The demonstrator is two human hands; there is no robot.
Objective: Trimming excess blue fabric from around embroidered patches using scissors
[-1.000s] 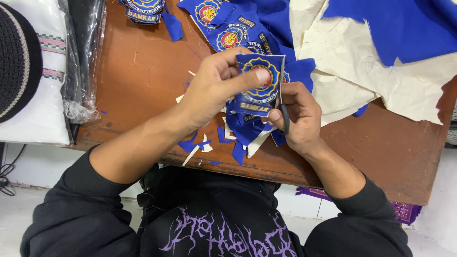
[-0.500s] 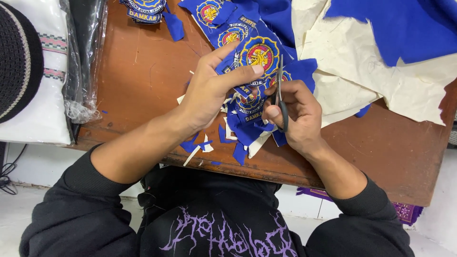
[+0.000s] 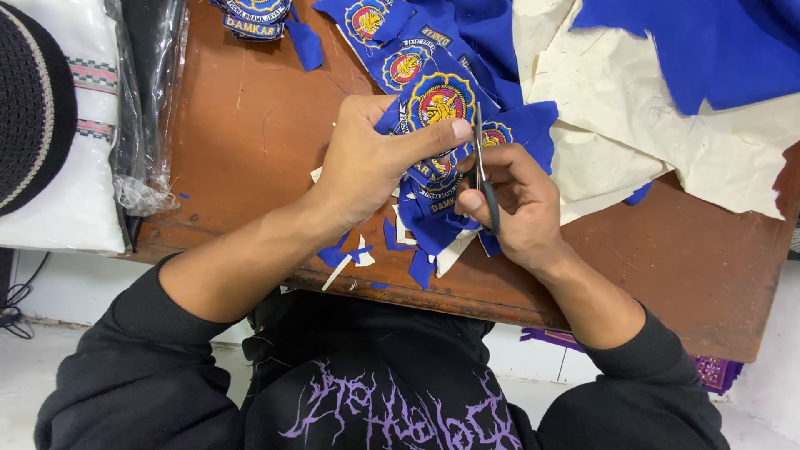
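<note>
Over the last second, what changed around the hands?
The left hand turned the blue patch and raised it toward the table's far side, so its round emblem now shows. The right hand kept the scissors at the patch's edge. Scraps and table unchanged.

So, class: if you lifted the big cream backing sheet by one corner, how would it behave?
The cream backing sheet would probably flop: it already lies creased. It looks thin and ragged-edged, so likely light and easily torn. Blue fabric lying on it might slide off.
</note>
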